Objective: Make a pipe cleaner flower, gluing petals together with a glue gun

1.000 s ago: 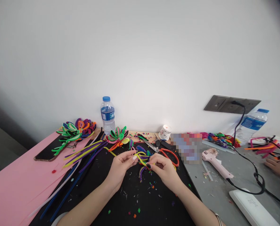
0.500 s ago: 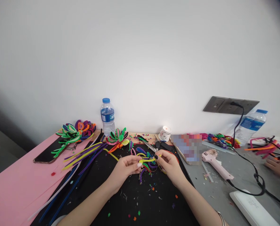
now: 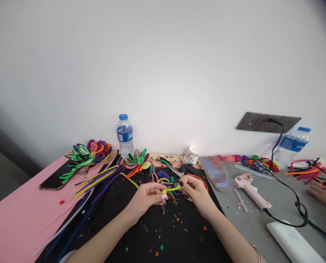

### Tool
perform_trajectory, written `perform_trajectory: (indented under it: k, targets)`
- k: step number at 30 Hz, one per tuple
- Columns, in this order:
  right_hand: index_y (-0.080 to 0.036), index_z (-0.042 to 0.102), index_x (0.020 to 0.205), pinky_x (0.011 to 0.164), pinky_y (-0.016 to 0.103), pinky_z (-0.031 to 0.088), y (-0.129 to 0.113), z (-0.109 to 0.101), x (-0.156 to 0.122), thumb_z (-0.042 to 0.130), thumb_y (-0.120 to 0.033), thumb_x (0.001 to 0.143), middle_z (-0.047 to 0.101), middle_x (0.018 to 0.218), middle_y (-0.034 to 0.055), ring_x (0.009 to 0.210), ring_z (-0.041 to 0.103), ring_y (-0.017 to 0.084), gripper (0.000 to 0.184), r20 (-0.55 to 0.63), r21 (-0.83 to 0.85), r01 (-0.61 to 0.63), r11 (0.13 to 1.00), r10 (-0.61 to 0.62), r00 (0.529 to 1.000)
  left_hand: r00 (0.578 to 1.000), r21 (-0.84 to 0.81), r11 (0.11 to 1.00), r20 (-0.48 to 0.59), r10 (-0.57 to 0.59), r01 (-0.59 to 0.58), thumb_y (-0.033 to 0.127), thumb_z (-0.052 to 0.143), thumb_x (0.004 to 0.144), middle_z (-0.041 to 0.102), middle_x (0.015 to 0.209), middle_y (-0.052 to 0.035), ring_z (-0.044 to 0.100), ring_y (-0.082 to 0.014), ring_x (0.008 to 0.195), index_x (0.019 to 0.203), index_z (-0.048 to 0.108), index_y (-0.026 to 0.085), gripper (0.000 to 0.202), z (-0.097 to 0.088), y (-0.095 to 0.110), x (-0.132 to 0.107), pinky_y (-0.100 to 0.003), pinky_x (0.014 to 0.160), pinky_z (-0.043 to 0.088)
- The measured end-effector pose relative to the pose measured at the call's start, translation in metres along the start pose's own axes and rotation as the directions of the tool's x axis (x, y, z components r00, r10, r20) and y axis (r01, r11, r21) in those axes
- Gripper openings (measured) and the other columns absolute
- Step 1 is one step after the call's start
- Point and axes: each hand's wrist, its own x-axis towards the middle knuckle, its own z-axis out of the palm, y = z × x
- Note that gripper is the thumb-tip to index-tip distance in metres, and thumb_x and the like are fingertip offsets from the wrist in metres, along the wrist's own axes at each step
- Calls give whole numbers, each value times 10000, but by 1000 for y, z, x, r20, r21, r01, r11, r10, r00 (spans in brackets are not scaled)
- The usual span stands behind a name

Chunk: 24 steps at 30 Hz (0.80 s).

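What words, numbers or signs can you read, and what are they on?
No text reads clearly.
Left water bottle: white label marks, too small to read.
Right water bottle: label too small.
Paper cup: marks too small.
White case: grey sign, unclear.
Flat item right of the cup: pixelated.

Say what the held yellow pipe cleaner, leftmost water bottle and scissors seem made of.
Yellow pipe cleaner: matte, soft-edged fibre, probably over wire, though no core shows.
Water bottle: glossy clear plastic, likely; it's see-through with highlights.
Scissors: silvery, shiny blades suggest metal; smooth red-orange handles, probably plastic.
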Motion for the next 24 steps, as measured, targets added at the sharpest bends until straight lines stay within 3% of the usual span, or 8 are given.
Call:
perform_trajectory:
  k: [11,24]
  targets:
    - [-176,513,714,410,211,149,-3,1,-1,557,-431,778,346,536,-65,457,241,73,267,38,-5,6,1000,-6,999,998,-12,999,42,-50,51,273,749,579,605,577,18,594,-139,574,876,641,142,342,1,1,-2,-297,632,489]
    - [-177,525,702,416,208,168,-3,3,-3,565,-440,769,383,574,-53,478,275,80,274,59,-8,1,1000,-1,998,996,-74,993,-7,-89,88,271,766,538,640,594,-4,590,-131,542,808,612,144,335,7,8,-5,-286,607,474]
